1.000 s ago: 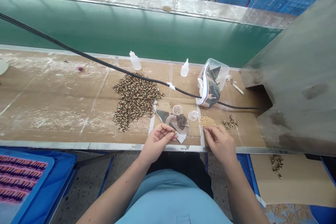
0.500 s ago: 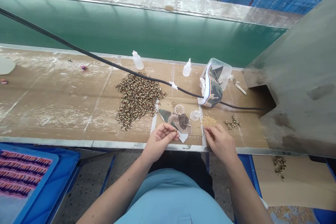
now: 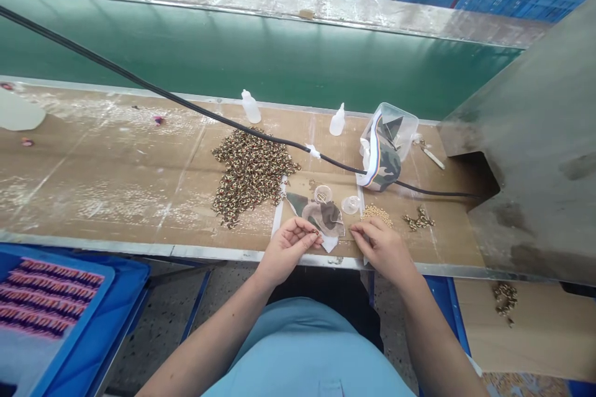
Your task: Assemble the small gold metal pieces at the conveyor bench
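My left hand (image 3: 291, 248) pinches a small brown and gold piece (image 3: 316, 232) between thumb and fingertips, at the near edge of a camouflage cloth (image 3: 321, 217). To its right, my right hand (image 3: 384, 247) has thumb and forefinger pressed together beside a small heap of tan beads (image 3: 377, 214); whatever is in that pinch is too small to make out. Beyond the cloth stand a small clear cup (image 3: 323, 193) and a shallow clear dish (image 3: 351, 205). A large pile of brown and gold pieces (image 3: 254, 173) lies to the left.
A black cable (image 3: 186, 102) crosses above the cardboard-covered bench (image 3: 116, 180). Two white squeeze bottles stand behind, one at the left (image 3: 251, 107). A clear plastic box (image 3: 405, 130) holds camouflage fabric. A metal housing (image 3: 531, 155) bounds the right side; a blue tray (image 3: 105, 279) sits lower left.
My right hand has shifted left, away from the tan beads and closer to my left hand. My left hand keeps its pinch on the small piece. The view has moved slightly.
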A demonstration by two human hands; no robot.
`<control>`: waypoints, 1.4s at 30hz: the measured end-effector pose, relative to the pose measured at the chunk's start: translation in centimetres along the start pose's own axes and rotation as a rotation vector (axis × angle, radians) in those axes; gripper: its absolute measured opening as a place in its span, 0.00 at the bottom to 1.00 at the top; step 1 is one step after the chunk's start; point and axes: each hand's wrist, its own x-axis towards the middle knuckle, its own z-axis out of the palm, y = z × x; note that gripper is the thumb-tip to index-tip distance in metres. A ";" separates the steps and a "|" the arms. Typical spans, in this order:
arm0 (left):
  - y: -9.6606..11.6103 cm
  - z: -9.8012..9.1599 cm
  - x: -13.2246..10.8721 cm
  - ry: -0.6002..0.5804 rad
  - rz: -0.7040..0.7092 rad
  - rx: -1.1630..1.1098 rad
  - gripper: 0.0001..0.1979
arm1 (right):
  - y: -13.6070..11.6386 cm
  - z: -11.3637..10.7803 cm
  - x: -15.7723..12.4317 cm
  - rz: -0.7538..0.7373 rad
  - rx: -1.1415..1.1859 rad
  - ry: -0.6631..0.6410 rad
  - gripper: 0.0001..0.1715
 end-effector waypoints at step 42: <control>-0.4 1.6 0.1 0.034 -0.049 -0.135 0.18 | -2.7 1.6 0.7 -0.019 0.257 0.061 0.10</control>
